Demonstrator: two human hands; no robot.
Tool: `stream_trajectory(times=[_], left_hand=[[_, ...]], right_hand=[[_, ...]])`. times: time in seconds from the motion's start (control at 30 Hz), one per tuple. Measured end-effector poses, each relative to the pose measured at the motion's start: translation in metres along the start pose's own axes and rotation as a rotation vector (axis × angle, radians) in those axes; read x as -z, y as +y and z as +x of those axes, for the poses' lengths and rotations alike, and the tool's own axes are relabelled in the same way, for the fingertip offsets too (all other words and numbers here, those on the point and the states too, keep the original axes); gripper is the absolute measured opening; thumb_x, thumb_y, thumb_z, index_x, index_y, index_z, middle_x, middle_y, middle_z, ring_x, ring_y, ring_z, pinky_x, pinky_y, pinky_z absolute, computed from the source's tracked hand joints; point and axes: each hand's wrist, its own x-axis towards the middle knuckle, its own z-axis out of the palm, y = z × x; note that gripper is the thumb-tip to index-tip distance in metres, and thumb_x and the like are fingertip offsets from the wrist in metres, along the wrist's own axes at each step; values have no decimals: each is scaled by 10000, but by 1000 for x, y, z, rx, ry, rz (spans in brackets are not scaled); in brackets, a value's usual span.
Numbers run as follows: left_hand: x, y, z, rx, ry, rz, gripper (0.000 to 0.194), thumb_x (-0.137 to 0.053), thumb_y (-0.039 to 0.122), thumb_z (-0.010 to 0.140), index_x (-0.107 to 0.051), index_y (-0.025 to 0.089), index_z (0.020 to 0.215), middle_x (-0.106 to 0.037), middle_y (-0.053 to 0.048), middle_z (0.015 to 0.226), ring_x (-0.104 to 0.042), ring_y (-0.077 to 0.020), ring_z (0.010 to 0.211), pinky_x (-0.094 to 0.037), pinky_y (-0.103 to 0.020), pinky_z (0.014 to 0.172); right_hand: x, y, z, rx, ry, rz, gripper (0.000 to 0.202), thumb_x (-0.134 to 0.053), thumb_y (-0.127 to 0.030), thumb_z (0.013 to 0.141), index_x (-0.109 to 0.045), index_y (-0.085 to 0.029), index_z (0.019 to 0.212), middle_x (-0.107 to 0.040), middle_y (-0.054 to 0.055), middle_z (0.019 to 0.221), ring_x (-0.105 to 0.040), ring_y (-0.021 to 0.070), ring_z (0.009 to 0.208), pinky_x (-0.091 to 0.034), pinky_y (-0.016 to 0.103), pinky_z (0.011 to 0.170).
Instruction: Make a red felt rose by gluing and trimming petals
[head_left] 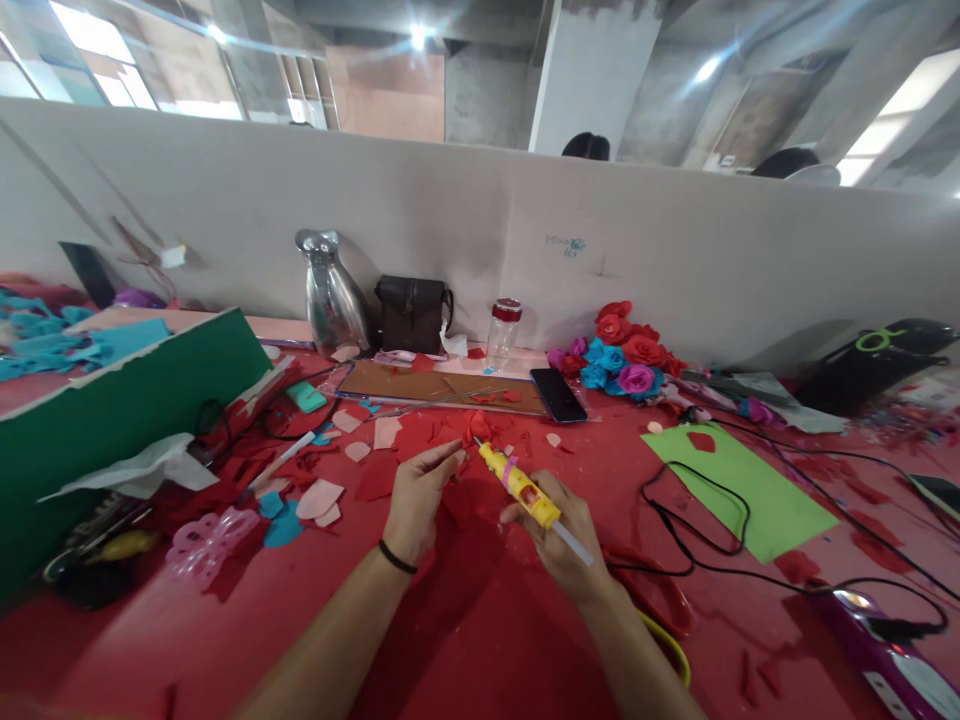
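My right hand [561, 530] is closed around a yellow glue gun [510, 477] with a strip of pink tape on its body. A clear glue stick [574, 543] juts from its rear end, towards my wrist. The metal nozzle points away to the left, beside a small curled red paper piece [478, 427]. My left hand [421, 492], with a black band on the wrist, reaches up to that red piece. Its thumb and forefinger are pressed together at it; the exact grip is partly hidden. Cut red, pink and blue paper petals [321, 500] lie around.
Behind stand a steel jug [334, 300], a black bag [412, 315], a glass jar [504, 335], a phone [559, 395] and paper roses [634, 350]. A black cable [739, 520] crosses green paper [742, 490] on the right. Scissors [664, 600] lie by my right forearm; a green board [135, 420] stands left.
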Motion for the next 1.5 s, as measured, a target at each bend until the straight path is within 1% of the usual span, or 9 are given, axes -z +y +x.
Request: stream_trajectory(times=[0.13,0.27,0.4,0.6,0.83,0.9,1.1,1.3,1.5], left_hand=[[-1,1,-2,1,-4,-5,234,-785,220,504,-759,149,725,-615,8,537,-462,-86,513,-365,-228,533],[-1,1,-2,5,-1,-3,250,-794,237,497,-759,156,732,-634,1,562,-468,-84,513,-370,-231,533],[0,0,-1,12,-2,-6,253,-790,225,496,-762,151,737,-629,7,561,-457,-74,507,-366,-224,534],[1,0,0,41,15,-32,280,-784,211,484,-762,135,753,-631,0,558,-477,-85,533,-362,-223,543],[0,2,-1,12,-3,8,239,-767,202,503,-769,145,735,-678,-25,611,-471,-92,550,-364,-230,552],[0,1,-1,4,2,8,233,-764,195,501,-768,150,730,-681,-23,615,-470,-89,547,-364,-230,550],[0,0,1,9,32,4,239,-758,190,501,-767,151,737,-672,-20,595,-490,-97,546,-381,-232,555],[1,-1,2,-32,30,35,228,-752,193,516,-770,153,740,-722,-49,688,-503,-106,568,-402,-238,574],[1,-1,1,-41,17,57,241,-745,209,523,-771,161,758,-734,-60,712,-546,-124,613,-411,-239,578]], right_hand=[[0,0,0,5,-7,-19,123,-517,-324,878,-472,-233,810,-637,14,748,-671,177,678,-457,239,570],[1,-2,0,42,-12,-139,160,-520,-346,886,-489,-230,781,-629,24,763,-640,175,668,-444,245,588],[1,-2,-1,55,18,-207,144,-532,-304,884,-490,-221,774,-627,24,743,-623,169,647,-433,239,576],[1,-2,-1,90,85,-186,101,-532,-268,880,-511,-217,796,-643,16,736,-631,149,608,-439,222,563],[-2,-3,-1,114,9,-206,84,-558,-229,860,-550,-222,777,-635,10,728,-636,148,619,-430,207,513],[-1,-1,-1,114,6,-220,84,-551,-226,867,-561,-222,784,-633,14,751,-632,148,634,-437,210,531],[1,1,-1,112,85,-239,85,-544,-257,869,-540,-215,795,-640,20,746,-626,156,621,-452,226,564],[-2,-5,-1,119,-7,-229,122,-524,-259,882,-538,-222,767,-646,14,719,-636,152,609,-432,213,524],[-3,-6,-1,65,-23,-234,116,-536,-271,884,-533,-221,779,-657,10,740,-639,148,610,-429,211,529]])
